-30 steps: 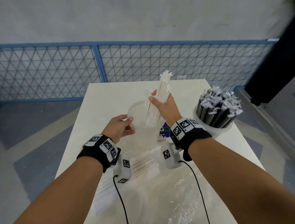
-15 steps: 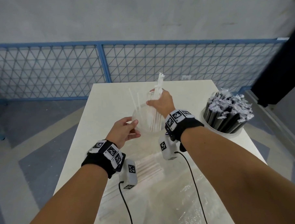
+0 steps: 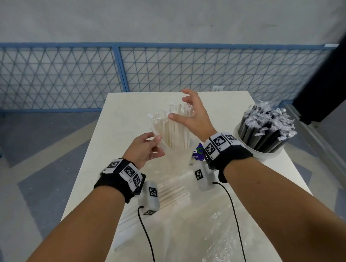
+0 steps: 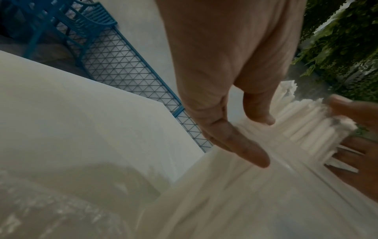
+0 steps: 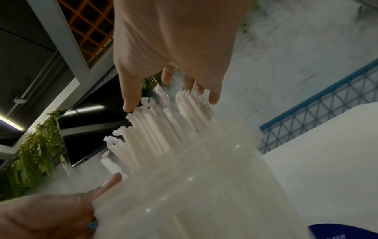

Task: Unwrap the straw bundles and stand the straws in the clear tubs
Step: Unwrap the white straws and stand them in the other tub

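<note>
My left hand (image 3: 144,150) grips tub (image 5: 204,186) rim, steadying it. My right hand (image 3: 191,118) hovers, fingers spread, over white straws (image 3: 173,130), keeping them upright.

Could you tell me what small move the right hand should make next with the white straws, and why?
Probably lower the right hand to gather the white straws: they fan out aslant in the clear tub, which the left hand holds, and the right hand's spread fingers grip nothing.
</note>
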A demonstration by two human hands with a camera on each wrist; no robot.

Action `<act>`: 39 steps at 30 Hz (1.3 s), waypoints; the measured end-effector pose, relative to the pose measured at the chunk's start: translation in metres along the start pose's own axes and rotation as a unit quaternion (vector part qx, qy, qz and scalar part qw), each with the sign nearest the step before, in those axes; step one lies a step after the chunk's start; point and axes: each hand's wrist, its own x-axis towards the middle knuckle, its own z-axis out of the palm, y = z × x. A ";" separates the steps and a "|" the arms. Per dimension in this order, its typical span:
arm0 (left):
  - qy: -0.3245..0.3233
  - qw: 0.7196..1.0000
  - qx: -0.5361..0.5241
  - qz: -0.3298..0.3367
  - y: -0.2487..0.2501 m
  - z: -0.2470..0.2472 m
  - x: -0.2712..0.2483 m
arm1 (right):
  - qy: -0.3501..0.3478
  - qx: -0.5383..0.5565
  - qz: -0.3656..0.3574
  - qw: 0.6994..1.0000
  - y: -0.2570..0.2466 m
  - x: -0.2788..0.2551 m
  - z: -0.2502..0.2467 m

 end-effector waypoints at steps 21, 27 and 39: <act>-0.108 0.806 0.581 -0.043 -0.066 -0.017 -0.015 | -0.254 -0.292 0.352 0.852 0.074 -0.092 -0.024; -0.163 0.852 0.496 0.014 -0.066 -0.009 -0.026 | -0.246 -0.082 0.409 0.875 0.072 -0.108 -0.017; -0.135 0.944 0.293 0.076 -0.053 0.001 -0.039 | -0.362 -0.099 0.170 0.911 0.030 -0.102 -0.020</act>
